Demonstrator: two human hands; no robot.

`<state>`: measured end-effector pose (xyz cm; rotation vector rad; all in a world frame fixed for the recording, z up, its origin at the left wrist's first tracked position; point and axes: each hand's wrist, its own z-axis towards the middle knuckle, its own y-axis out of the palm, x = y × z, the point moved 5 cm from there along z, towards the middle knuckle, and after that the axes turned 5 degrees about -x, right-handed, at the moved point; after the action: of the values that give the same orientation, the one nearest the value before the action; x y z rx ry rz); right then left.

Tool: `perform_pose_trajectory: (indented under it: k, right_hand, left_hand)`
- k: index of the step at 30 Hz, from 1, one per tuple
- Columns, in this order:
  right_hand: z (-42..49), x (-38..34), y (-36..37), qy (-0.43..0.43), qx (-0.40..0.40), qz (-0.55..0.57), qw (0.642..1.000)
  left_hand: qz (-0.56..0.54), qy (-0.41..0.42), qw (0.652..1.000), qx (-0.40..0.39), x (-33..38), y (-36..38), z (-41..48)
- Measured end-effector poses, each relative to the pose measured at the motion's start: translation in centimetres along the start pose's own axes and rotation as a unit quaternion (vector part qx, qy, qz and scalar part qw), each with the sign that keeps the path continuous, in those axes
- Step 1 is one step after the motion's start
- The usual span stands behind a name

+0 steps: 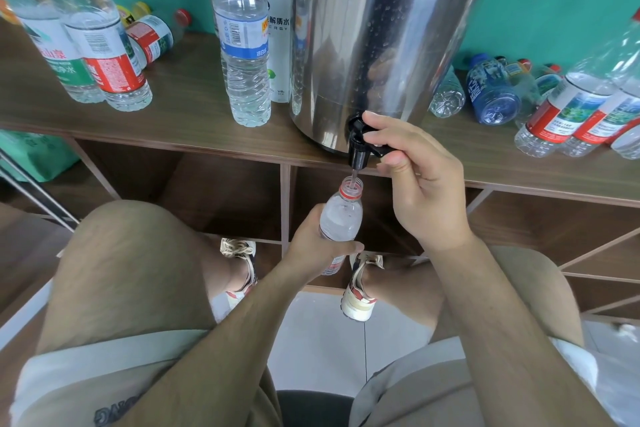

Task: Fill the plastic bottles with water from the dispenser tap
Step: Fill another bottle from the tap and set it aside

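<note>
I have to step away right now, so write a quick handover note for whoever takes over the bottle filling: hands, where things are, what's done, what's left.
Left hand grips the open bottle, its mouth right under the tap.
Right hand pinches the tap lever; water is running into the bottle.
The dispenser stands on the wooden shelf.
Done, it seems: the capped bottles standing left of the dispenser hold water.
Left: finish this bottle (level hard to read) and release the lever. The bottles lying on their sides on the right look empty.
</note>
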<state>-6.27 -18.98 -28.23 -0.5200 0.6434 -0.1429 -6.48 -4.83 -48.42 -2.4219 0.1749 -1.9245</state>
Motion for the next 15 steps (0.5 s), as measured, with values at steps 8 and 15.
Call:
perform_pose_trajectory:
  k: [8,15]
  right_hand:
    - [0.6,0.0,-0.5,0.006,-0.01,0.0,1.0]
    - [2.3,0.0,-0.8,0.019,-0.003,-0.003,1.0]
  left_hand:
    - [0.017,0.0,1.0,0.008,0.1,-0.1,-0.1]
    - [0.014,0.007,1.0,0.008,0.4,-0.2,-0.2]
